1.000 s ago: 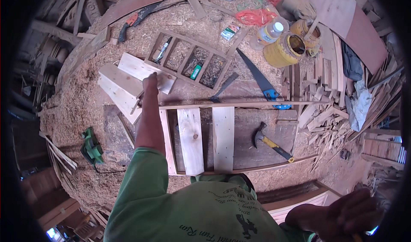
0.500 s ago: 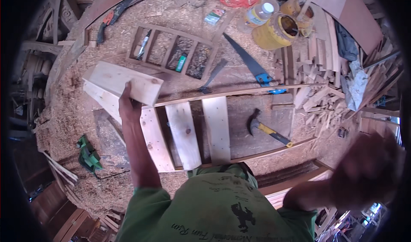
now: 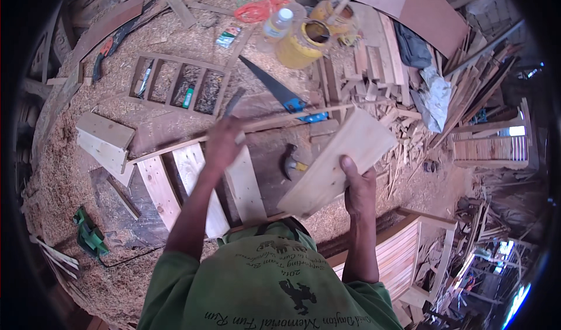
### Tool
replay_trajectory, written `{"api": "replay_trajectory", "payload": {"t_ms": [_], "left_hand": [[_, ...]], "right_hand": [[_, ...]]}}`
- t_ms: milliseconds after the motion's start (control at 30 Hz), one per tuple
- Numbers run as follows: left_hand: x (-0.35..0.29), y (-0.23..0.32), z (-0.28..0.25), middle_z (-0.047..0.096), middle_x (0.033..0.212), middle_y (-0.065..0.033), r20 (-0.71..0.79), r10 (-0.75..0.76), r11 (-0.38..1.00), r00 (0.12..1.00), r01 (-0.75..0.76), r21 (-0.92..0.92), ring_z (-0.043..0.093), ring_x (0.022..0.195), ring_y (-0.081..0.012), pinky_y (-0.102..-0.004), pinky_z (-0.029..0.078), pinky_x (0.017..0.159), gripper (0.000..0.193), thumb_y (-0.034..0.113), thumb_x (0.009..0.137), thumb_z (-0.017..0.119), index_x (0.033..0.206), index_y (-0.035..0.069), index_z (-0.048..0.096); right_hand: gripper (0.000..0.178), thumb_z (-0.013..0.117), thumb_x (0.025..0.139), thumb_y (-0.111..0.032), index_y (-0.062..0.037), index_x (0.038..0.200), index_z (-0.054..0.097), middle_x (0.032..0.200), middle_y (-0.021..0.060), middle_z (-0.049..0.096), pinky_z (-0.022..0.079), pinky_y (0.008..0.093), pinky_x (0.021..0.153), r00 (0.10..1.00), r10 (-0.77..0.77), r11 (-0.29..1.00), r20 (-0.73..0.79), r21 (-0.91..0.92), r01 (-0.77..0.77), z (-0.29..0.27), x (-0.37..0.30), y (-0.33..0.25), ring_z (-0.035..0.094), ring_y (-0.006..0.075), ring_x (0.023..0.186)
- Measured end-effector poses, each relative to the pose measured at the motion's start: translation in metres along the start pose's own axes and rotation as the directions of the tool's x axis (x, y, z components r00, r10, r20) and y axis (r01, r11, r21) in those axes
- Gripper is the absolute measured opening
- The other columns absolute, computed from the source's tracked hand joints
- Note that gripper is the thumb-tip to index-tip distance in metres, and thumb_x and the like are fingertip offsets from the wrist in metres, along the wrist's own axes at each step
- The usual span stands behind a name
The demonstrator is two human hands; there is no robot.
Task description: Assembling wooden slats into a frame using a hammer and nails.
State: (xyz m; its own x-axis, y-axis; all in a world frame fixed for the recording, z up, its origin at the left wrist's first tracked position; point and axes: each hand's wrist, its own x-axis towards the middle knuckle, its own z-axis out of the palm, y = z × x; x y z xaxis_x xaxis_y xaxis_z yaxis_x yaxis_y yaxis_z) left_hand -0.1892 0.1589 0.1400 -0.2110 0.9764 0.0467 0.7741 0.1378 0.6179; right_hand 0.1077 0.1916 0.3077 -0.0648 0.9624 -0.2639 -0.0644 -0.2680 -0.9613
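My right hand [image 3: 360,190] is closed on a wide pale wooden board [image 3: 342,157], held tilted over the right part of a wooden frame, thumb on its upper face. My left hand [image 3: 225,146], blurred by motion, is over the frame's far rail [image 3: 269,121] beside the slats; whether it holds anything is unclear. Pale slats [image 3: 159,188] lie across the frame, some dotted with small marks. Behind the board's left edge a claw hammer [image 3: 288,162] lies inside the frame, its handle mostly hidden. At the left, more pale boards [image 3: 105,132] lie stacked.
Beyond the frame lie a blue-handled handsaw [image 3: 274,87] and a divided wooden tray [image 3: 175,84] holding a green lighter and a pen. A yellow tub [image 3: 298,51] and a clear bottle [image 3: 276,25] stand farther back. A green power planer [image 3: 89,233] sits left. Scrap wood [image 3: 403,122] is heaped right.
My left hand has left the stacked boards and moved right over the frame. My right hand has come in from the far right and now shows holding a board. The view has turned rightward.
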Motion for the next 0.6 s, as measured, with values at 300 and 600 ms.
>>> {"api": "replay_trajectory", "payload": {"t_ms": [300,600], "left_hand": [[0.037,-0.057,-0.016,0.076,0.113,-0.0216,0.304,-0.229,0.969,0.925,0.247,-0.022,0.072,0.106,-0.0323,-0.0410,0.053,0.097,0.054,0.047,0.088,0.081,0.118,0.003,0.077],[-0.013,0.108,-0.108,0.076,0.099,-0.0162,-0.120,-0.064,0.995,0.991,0.073,0.074,0.070,0.089,-0.0331,-0.0431,0.052,0.083,0.045,0.039,0.087,0.083,0.116,0.005,0.075]], "right_hand": [[0.048,0.085,0.090,-0.019,0.0011,0.129,0.066,0.118,0.0103,0.073,0.050,0.0375,0.100,0.971,-0.043,0.993,-0.236,-0.113,0.017,-0.110,-0.073,0.017,0.067,0.0207,0.109],[0.041,0.082,0.088,-0.011,0.0020,0.126,0.070,0.116,0.0112,0.075,0.053,0.0331,0.095,0.989,-0.013,0.994,-0.149,0.108,0.029,-0.160,-0.094,0.052,0.070,0.0178,0.105]]}}
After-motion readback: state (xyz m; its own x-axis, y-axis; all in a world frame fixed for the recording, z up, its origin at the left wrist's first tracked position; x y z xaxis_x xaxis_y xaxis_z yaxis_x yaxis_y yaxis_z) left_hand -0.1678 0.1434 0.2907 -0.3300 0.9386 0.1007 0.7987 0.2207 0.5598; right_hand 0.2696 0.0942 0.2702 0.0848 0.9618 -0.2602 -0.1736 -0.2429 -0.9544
